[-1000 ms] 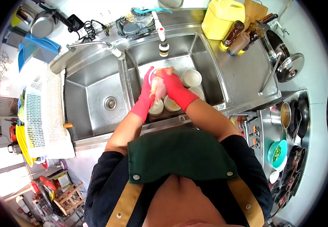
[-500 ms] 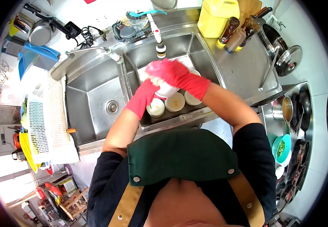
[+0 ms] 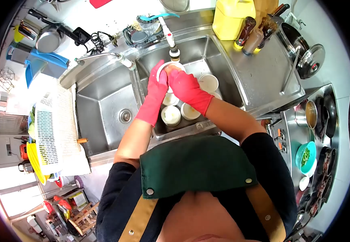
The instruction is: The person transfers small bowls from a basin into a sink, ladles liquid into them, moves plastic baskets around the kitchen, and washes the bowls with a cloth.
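Both hands wear pink rubber gloves and are over the right sink basin [image 3: 231, 86]. My left hand [image 3: 157, 82] grips a white bowl [image 3: 160, 72] by its left side, its opening tilted up. The fingers of my right hand [image 3: 180, 80] are pressed into the bowl, closed around something pinkish that is mostly hidden. Below and beside the hands, several white bowls stand in the basin, among them one at the right [image 3: 208, 83] and one at the front left [image 3: 170, 115] with bits of residue. A white faucet [image 3: 170, 39] ends just above the held bowl.
An empty left basin [image 3: 102, 113] has its own tap [image 3: 120, 59]. Beside it stands a white drying rack [image 3: 48, 133]. A yellow jug [image 3: 232, 20] and sauce bottles [image 3: 253, 41] are at the back right. Pans and a turquoise bowl [image 3: 305, 157] lie at the right.
The bowl was turned about between the gloves and now faces up, with my right hand inside it. My right hand has come off the bowl's far side. The view has shifted slightly.
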